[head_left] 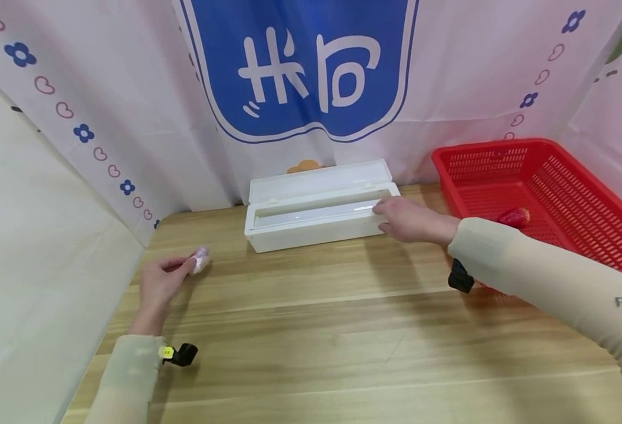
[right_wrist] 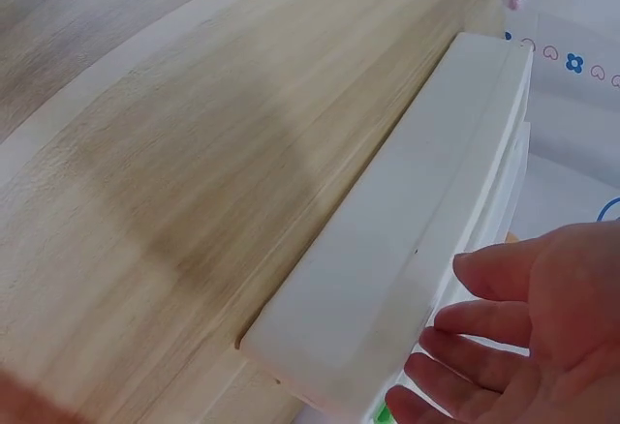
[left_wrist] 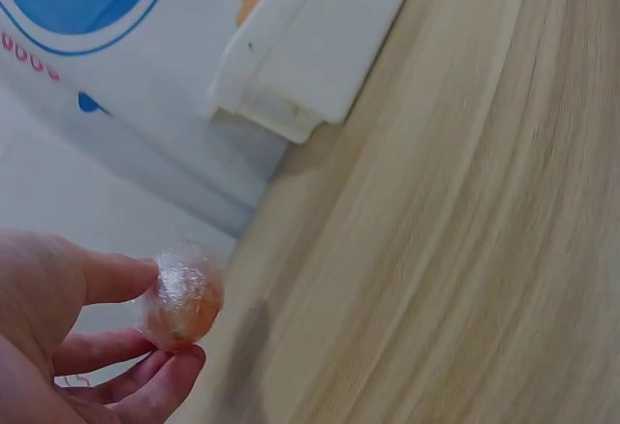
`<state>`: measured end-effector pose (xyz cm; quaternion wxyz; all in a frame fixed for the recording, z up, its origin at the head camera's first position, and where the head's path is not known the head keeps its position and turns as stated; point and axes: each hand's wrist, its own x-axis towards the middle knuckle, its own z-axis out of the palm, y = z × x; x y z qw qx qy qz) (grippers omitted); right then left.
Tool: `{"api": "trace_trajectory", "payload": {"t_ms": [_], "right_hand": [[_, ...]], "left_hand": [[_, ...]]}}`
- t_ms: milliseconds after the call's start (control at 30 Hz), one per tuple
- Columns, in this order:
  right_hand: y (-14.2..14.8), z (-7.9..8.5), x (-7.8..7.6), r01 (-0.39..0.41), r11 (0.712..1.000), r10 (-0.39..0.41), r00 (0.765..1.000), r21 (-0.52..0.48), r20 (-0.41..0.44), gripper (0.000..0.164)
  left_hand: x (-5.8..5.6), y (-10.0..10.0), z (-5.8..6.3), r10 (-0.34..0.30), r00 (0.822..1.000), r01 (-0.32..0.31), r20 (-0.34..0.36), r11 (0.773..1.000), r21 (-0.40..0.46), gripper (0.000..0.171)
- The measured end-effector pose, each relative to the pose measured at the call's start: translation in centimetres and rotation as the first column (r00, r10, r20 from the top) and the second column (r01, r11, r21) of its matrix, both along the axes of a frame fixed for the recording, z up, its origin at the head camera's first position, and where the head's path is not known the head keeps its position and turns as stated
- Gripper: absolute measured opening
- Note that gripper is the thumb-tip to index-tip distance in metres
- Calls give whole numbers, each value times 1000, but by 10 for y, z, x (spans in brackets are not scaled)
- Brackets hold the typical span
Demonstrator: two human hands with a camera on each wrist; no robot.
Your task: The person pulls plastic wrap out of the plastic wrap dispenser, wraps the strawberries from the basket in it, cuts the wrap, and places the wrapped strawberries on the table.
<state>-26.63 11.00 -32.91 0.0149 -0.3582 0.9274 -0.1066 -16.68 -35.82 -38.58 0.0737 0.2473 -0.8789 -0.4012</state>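
In the head view my left hand (head_left: pixel 163 282) holds a small film-wrapped lump (head_left: pixel 200 259) over the left side of the table. The left wrist view shows the lump (left_wrist: pixel 184 298) as roundish and orange-red under shiny clear plastic, pinched between thumb and fingers. A long white box (head_left: pixel 316 232) stands at the back of the table with its lid (head_left: pixel 321 180) raised, a white roll-like piece lying inside. At the box's right end is my right hand (head_left: pixel 408 219), fingertips over the opening. Seen from the right wrist, that hand (right_wrist: pixel 542 332) has relaxed, spread fingers along the box's edge.
A red perforated plastic basket (head_left: pixel 451 176) stands at the right, holding a red oblong thing (head_left: pixel 514 217). Behind the box hangs a white cloth (head_left: pixel 210 153) with a blue printed emblem. The wooden table (head_left: pixel 311 330) ends at a pale cloth on the left.
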Motion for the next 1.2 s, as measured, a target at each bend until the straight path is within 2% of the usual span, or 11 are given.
{"api": "trace_trajectory", "payload": {"t_ms": [133, 533, 867, 1033, 1200], "right_hand": [[1, -1, -1, 9, 1000, -9, 1000, 21, 1, 33], [-1, -2, 0, -24, 999, 25, 1000, 45, -18, 36], [-2, 1, -2, 16, 994, -20, 999, 108, 28, 45], [-2, 1, -1, 34, 992, -41, 998, 122, 57, 48], [-1, 2, 0, 29, 993, -36, 998, 116, 53, 48]], "left_hand": [[-2, -6, -5, -6, 999, 7, 47, 1000, -9, 55], [-2, -13, -15, -37, 996, 42, 86, 998, -57, 60], [-4, -13, -16, -62, 996, 69, 64, 991, -111, 63], [-4, -13, -18, -50, 997, 57, 59, 991, -121, 65], [-3, -13, -14, -26, 998, 33, 59, 994, -106, 67]]}}
